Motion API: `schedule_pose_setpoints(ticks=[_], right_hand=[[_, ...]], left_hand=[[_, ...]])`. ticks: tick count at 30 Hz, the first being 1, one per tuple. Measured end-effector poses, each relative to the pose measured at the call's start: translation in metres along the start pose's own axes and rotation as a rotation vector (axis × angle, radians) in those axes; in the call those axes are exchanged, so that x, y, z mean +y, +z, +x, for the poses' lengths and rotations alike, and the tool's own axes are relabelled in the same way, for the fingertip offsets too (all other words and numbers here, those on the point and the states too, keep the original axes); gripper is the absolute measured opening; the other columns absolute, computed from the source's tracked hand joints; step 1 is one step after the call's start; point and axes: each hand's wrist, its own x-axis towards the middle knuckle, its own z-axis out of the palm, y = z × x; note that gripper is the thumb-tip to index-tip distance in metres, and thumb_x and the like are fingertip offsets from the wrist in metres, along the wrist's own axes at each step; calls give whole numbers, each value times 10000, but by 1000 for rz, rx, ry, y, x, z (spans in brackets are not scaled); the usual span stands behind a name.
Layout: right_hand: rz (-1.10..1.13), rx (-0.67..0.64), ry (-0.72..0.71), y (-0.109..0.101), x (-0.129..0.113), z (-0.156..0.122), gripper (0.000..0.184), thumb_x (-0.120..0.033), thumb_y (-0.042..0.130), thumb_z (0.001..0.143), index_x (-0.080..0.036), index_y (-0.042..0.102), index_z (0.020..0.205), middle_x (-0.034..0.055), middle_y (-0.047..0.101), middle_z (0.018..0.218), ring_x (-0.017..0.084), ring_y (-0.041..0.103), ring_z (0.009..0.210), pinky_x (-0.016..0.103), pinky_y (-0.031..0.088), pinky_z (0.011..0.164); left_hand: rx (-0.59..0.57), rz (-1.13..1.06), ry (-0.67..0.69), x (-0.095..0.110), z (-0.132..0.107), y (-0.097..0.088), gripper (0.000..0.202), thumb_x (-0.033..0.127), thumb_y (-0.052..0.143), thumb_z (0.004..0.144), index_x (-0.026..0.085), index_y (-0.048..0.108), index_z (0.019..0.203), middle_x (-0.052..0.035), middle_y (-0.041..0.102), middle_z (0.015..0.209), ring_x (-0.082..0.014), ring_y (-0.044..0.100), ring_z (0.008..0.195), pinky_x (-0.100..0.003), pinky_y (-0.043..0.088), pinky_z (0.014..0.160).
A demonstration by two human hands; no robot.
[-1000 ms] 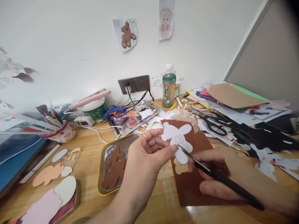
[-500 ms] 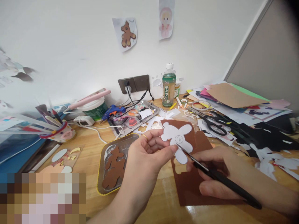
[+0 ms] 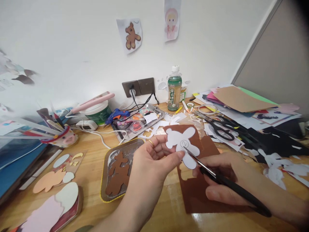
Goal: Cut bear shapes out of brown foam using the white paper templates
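Observation:
My left hand point(image 3: 151, 167) pinches a white paper bear cutout point(image 3: 193, 132), marked with a circled 2, between thumb and fingers. In my right hand point(image 3: 231, 174) is a pair of black-handled scissors point(image 3: 231, 183), seen nearly edge-on. Their slim metal tip lies across the lower part of the bear, close to my left thumb. Whether the tip touches the paper is hard to make out. Beneath both hands, brown sheet material point(image 3: 200, 193) with a cut-out gap lies on the table.
Left of my left wrist is a yellow-rimmed tray point(image 3: 103, 180) holding brown cut pieces. Farther back are a blue glue gun point(image 3: 118, 115) and a green-labelled bottle point(image 3: 174, 93). More scissors point(image 3: 224, 130), paper scraps and stacked coloured sheets point(image 3: 246, 98) lie right.
The scissors' tip has shifted slightly up and left over the bear, whose cutout has tilted a little. My left hand keeps its pinch.

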Motion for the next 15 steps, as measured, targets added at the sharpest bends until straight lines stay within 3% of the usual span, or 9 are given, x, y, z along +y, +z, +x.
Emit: schedule_pose_setpoints(ticks=[15], right_hand=[[-120, 26, 65, 1, -5, -2, 222, -382, 622, 709, -179, 538, 676, -62, 328, 545, 93, 298, 504, 199, 328, 457]], left_hand=[[19, 11, -46, 3, 0, 1, 290, 162, 724, 674, 158, 633, 949, -7, 679, 774, -135, 645, 795, -206, 491, 739]])
